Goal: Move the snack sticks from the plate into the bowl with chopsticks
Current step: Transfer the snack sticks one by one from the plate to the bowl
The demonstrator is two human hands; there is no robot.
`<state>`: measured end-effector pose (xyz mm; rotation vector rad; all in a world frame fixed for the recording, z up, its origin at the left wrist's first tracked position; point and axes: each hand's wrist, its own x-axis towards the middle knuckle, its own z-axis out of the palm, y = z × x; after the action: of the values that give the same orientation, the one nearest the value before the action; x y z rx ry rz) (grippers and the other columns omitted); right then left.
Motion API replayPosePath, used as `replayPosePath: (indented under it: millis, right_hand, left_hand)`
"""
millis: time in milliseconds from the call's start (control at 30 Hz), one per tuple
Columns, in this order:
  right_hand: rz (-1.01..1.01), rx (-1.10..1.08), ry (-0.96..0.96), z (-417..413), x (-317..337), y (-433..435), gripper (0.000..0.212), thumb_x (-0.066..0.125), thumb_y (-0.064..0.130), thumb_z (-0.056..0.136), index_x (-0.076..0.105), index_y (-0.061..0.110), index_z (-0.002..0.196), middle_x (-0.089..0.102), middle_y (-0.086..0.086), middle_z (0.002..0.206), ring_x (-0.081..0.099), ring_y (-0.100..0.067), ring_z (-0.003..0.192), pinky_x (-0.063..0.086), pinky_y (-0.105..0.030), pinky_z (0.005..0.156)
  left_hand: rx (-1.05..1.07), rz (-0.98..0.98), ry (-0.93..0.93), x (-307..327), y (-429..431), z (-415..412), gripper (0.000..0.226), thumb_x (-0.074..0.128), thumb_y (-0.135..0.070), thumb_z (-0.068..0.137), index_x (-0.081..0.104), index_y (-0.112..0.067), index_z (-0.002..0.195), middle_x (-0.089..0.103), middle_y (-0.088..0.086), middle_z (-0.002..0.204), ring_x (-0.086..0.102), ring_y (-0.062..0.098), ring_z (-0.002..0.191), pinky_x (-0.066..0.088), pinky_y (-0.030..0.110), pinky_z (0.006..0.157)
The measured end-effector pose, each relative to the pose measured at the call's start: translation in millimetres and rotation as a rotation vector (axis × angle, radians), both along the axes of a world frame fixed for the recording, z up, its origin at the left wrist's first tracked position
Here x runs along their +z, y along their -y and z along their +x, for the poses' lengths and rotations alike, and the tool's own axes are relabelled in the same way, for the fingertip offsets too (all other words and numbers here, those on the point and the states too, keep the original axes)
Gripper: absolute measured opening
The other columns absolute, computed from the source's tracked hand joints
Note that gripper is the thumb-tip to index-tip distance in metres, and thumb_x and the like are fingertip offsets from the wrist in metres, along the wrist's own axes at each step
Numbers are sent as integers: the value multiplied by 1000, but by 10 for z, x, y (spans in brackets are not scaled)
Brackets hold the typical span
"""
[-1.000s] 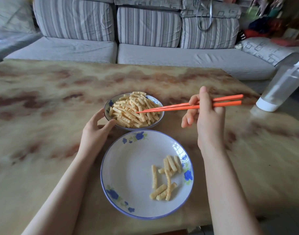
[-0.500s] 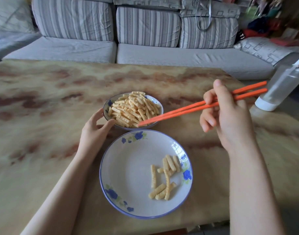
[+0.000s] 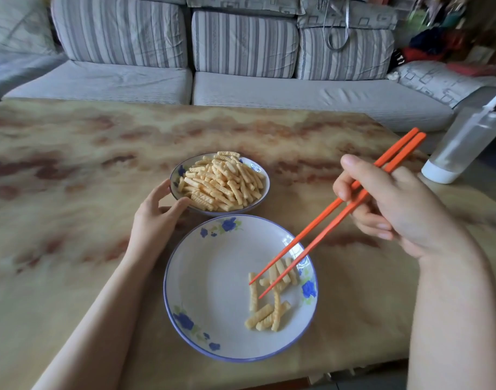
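Snack sticks (image 3: 265, 319) lie on the right side of the near plate (image 3: 213, 291); many more fill the bowl (image 3: 265, 180) just beyond it. The right hand (image 3: 404, 209) grips orange chopsticks (image 3: 339, 209), their tips slightly apart among the plate's sticks, perhaps touching one. The left hand (image 3: 154, 218) holds the bowl's left side.

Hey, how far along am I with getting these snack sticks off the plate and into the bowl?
Mostly done: the bowl holds a heaped pile of sticks, and most of the plate is bare. In hand: the right hand holds the chopsticks, tips apart over the remaining sticks, none pinched; the left hand grips the bowl. Left: that small cluster on the plate's right side.
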<state>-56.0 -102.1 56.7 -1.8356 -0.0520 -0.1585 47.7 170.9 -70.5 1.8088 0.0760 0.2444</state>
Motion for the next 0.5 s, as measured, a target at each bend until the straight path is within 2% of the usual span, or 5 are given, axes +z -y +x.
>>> replayPosePath:
  millis: [67, 167, 267, 400, 500]
  right_hand:
    - [12, 34, -33, 25, -28, -44, 45, 42, 32, 99, 50, 5, 64, 23, 1, 33, 16, -12, 28, 17, -14, 33]
    - [43, 46, -68, 72, -85, -103, 46, 43, 33, 99, 47, 7, 62, 26, 2, 35, 18, -12, 28, 20, -15, 33]
    - [102, 28, -38, 112, -121, -127, 45, 44, 30, 100, 43, 6, 61, 38, 6, 43, 22, -9, 28, 23, -16, 33]
    - [158, -7, 20, 162, -157, -121, 46, 44, 29, 100, 44, 11, 58, 34, -6, 54, 22, -10, 29, 26, -17, 34]
    - [288, -66, 98, 209, -171, -150, 43, 42, 25, 102, 42, 10, 61, 44, 4, 57, 24, -9, 30, 27, -17, 34]
  left_hand:
    - [7, 8, 0, -4, -3, 4, 44, 68, -22, 90, 57, -26, 133, 68, -19, 89, 66, -6, 64, 52, 22, 74]
    - [5, 0, -6, -18, -11, 14, 46, 69, -23, 90, 57, -27, 134, 71, -14, 95, 69, 0, 68, 56, 32, 85]
    - [3, -1, -12, -30, -17, 24, 47, 68, -24, 90, 56, -27, 135, 72, -13, 97, 71, 2, 71, 55, 29, 83]
    - [4, -5, -15, -39, -25, 34, 47, 69, -24, 90, 56, -26, 135, 72, -13, 100, 72, 9, 74, 55, 27, 78]
    - [-2, -9, -29, -44, -30, 38, 47, 69, -25, 90, 56, -27, 135, 74, -5, 102, 73, 16, 77, 57, 34, 85]
